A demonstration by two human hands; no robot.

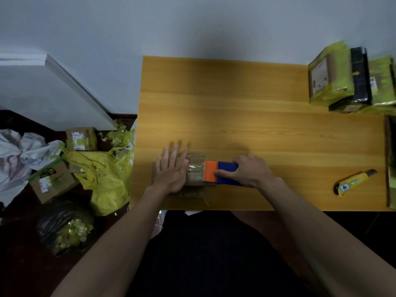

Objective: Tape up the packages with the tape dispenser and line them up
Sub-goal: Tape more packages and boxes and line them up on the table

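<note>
Head view. A brown package is seen lying near the front edge of a wooden table, directly before the person. The left hand is laid flat on the package's left part, fingers straight and slightly spread, pressing down. The right hand is curled round the blue body of a tape dispenser; the thumb is laid along its near side. The dispenser's orange front end is set against the package's right part, where a strip of glossy tape is seen across the top. The hands and package are somewhat blurred, so finer detail of the tape cannot be told.

At the far right corner of the table a row of packages is stood on edge, touching one another: two wrapped in yellow-green tape with a black one between them. To the right of the dispenser, well apart from it, a yellow utility knife is laid on the table. At the right edge a further flat item is only partly shown.

On the floor left of the table are seen two cardboard boxes, a yellow plastic bag, a black bag holding yellowish scraps, and white bags.
</note>
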